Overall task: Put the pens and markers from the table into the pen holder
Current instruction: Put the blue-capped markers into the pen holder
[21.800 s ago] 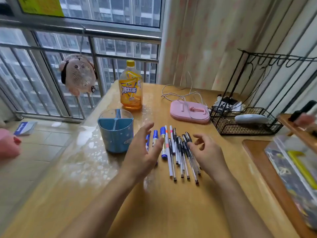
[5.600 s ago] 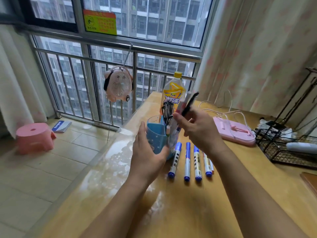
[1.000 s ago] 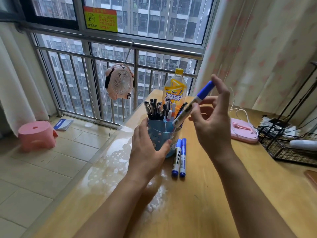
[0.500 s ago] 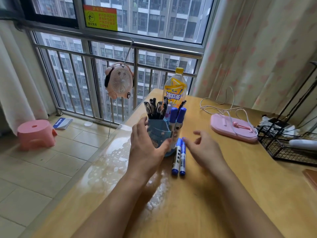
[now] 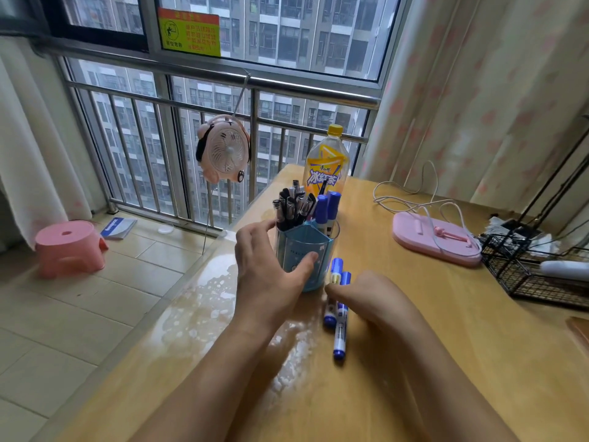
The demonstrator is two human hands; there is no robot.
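Two blue-capped markers (image 5: 338, 309) lie on the table (image 5: 446, 330) just beside the pen holder (image 5: 306, 253), which the left hand (image 5: 267, 275) grips, while the right hand (image 5: 366, 295) closes on them mid-barrel; light, rigid, probably slick.

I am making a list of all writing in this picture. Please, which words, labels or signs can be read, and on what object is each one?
"冰红茶": label of the orange drink bottle; the small brand mark above it is too small to read.
Yellow and red warning sticker on the window: Chinese text, too blurred to read.
Blue booklet on the floor: white word, too blurred.
Markers on the table: print too small.
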